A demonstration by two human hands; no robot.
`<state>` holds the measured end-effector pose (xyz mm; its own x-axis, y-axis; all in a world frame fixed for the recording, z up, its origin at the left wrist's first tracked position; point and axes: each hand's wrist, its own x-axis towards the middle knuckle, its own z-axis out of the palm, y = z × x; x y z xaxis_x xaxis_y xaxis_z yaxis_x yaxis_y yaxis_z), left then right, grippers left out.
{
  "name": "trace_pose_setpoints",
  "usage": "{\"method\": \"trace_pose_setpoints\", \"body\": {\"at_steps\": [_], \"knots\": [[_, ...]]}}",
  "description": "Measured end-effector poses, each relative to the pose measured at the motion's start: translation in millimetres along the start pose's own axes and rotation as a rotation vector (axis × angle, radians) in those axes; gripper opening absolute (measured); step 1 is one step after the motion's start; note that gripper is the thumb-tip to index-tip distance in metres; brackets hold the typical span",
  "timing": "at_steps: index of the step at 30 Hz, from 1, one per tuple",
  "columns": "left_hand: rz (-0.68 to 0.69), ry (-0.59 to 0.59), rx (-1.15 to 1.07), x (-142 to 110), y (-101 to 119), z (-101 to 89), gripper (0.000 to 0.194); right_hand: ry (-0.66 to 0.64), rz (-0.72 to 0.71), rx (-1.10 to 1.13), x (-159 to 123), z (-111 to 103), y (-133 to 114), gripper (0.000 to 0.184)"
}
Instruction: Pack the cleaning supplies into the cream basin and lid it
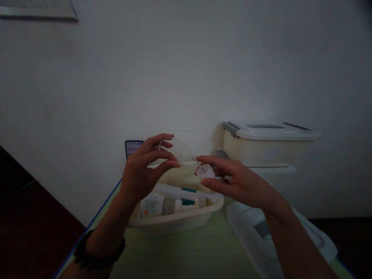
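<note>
My left hand [147,164] is raised above an open cream bin [186,221], its fingertips pinching one end of a thin clear tube [181,149]. The tube arcs over to my right hand [235,180], which pinches a small clear plastic cap-like piece [205,170] at the tube's other end. Both hands hover over the bin, which holds several white bottles and tubes with teal caps [174,203].
A lidded cream storage box [270,145] stands stacked at the back right by the white wall. A loose translucent lid [261,236] lies under my right forearm. A phone [133,147] leans on the wall. The green table [186,255] has a blue left edge.
</note>
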<state>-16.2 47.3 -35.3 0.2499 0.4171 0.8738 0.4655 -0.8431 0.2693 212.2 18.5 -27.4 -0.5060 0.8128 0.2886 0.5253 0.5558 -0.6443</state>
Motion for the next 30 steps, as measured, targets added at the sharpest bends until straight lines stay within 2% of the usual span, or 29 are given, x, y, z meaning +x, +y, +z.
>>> {"method": "trace_pose_setpoints", "body": {"at_steps": [4, 8, 16, 22, 27, 30], "knots": [[0.050, -0.017, 0.019, 0, 5, 0.0, 0.006, 0.079, -0.123, -0.074, 0, 1, -4, 0.045], [0.158, -0.065, 0.011, 2, 11, 1.3, 0.004, 0.107, -0.217, -0.136, -2, 2, -10, 0.052], [0.244, -0.147, 0.175, 2, 15, -14.4, 0.002, 0.093, -0.151, -0.123, -3, 1, -11, 0.056], [0.200, -0.296, 0.204, 0, 17, -22.1, 0.002, 0.056, -0.109, -0.073, -1, 4, -5, 0.054], [0.137, -0.336, 0.161, 2, 13, -19.5, 0.010, 0.031, -0.078, -0.009, 2, 8, -3, 0.049], [0.057, -0.374, 0.082, 4, 11, -19.4, 0.008, -0.006, -0.049, -0.002, 3, 9, -2, 0.042]]}}
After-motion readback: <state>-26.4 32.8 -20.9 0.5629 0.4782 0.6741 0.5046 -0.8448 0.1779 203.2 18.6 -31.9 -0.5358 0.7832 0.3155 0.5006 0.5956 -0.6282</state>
